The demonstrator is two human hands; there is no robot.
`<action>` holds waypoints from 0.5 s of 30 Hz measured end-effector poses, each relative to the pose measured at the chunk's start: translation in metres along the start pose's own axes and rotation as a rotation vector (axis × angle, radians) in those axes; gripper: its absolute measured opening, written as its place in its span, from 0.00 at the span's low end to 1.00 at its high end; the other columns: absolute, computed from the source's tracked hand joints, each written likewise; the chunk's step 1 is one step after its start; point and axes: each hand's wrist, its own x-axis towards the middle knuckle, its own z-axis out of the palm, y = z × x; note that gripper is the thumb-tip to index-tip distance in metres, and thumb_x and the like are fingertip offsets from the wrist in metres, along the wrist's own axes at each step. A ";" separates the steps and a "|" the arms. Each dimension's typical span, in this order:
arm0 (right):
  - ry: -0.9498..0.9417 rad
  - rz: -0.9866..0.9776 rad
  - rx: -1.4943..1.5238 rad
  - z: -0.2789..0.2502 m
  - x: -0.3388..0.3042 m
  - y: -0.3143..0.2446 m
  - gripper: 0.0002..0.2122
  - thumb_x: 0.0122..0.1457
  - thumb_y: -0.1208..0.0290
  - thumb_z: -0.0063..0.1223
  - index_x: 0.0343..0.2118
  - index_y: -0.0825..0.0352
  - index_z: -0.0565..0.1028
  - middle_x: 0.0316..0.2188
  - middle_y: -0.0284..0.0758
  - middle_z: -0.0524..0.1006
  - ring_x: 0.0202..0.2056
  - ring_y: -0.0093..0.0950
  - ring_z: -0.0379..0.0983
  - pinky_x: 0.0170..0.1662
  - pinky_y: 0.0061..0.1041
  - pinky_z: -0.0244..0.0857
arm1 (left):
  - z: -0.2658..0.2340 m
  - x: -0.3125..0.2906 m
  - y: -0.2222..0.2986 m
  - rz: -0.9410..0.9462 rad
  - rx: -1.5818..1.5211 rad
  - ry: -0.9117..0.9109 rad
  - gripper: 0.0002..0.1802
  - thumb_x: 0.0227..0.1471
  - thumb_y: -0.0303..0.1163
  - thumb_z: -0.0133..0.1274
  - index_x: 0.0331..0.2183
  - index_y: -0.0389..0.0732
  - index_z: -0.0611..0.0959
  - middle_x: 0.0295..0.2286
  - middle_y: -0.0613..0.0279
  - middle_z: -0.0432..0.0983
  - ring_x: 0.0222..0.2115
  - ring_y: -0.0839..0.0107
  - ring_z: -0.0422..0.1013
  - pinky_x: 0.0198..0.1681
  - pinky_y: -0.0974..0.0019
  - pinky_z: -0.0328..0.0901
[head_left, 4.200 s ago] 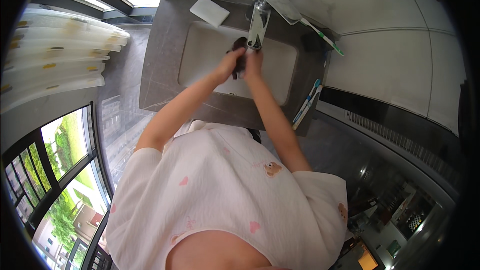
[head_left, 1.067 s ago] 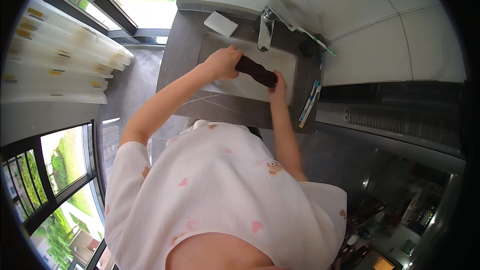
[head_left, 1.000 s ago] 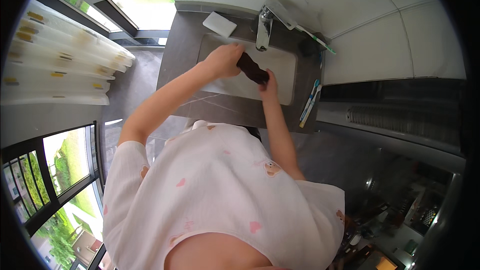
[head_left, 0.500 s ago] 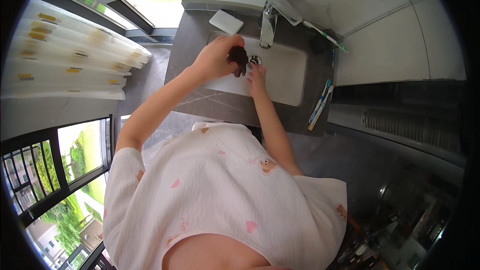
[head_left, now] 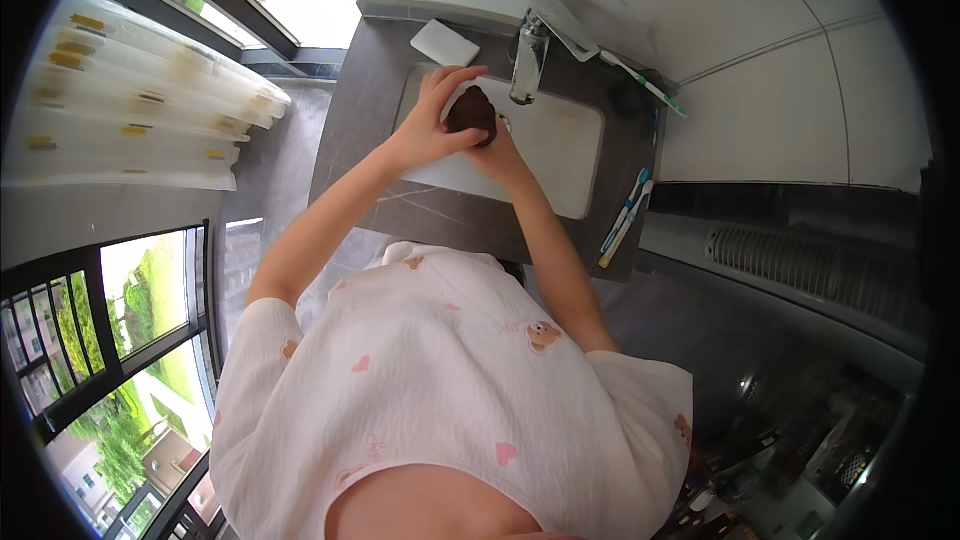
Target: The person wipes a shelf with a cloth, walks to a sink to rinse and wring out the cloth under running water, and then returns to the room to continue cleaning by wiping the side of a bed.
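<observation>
While both forearms reach over the counter (head_left: 400, 206) toward the sink (head_left: 555, 155), the left hand (head_left: 420, 130) grips a bunched dark brown cloth (head_left: 472, 114), thumb on its near side and fingers spread along its far left side. The cloth is held above the left half of the sink, to the left of the chrome tap (head_left: 530, 65) and a little nearer than its spout. The right hand (head_left: 498, 156) comes up from the near right and sits just under the cloth's near edge — its fingers are mostly hidden there, so I cannot tell whether they grasp the fabric or only rest against it.

On the far left of the counter, beyond the sink, lies a flat white block (head_left: 445, 43). To the right of the tap, a green-and-white toothbrush (head_left: 645, 85) slants away from the tap's lever. Two more toothbrushes (head_left: 626, 220) lie side by side along the counter's right edge. A pale curtain with yellow and grey marks (head_left: 130, 100) hangs at the left — well apart from the hands.
</observation>
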 end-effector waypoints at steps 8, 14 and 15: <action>-0.165 0.348 -0.086 -0.005 0.007 -0.009 0.15 0.39 0.73 0.49 0.33 0.67 0.63 0.27 0.32 0.66 0.25 0.22 0.65 0.27 0.20 0.60 | 0.013 0.014 0.012 -0.213 -0.476 -0.123 0.24 0.34 0.25 0.50 0.39 0.37 0.66 0.31 0.60 0.68 0.32 0.72 0.65 0.38 0.72 0.58; -0.191 0.323 -0.289 -0.002 0.014 -0.001 0.16 0.38 0.73 0.49 0.33 0.67 0.62 0.26 0.32 0.66 0.26 0.21 0.64 0.27 0.19 0.60 | 0.020 0.012 -0.005 -0.242 -0.321 -0.169 0.11 0.39 0.24 0.46 0.30 0.34 0.72 0.27 0.57 0.70 0.29 0.75 0.66 0.34 0.74 0.59; -0.196 0.328 -0.318 -0.002 0.016 0.001 0.16 0.38 0.73 0.49 0.33 0.67 0.62 0.26 0.31 0.65 0.26 0.21 0.64 0.27 0.19 0.60 | 0.020 0.012 -0.004 -0.245 -0.324 -0.170 0.11 0.39 0.24 0.46 0.30 0.34 0.72 0.27 0.57 0.70 0.29 0.75 0.66 0.34 0.74 0.59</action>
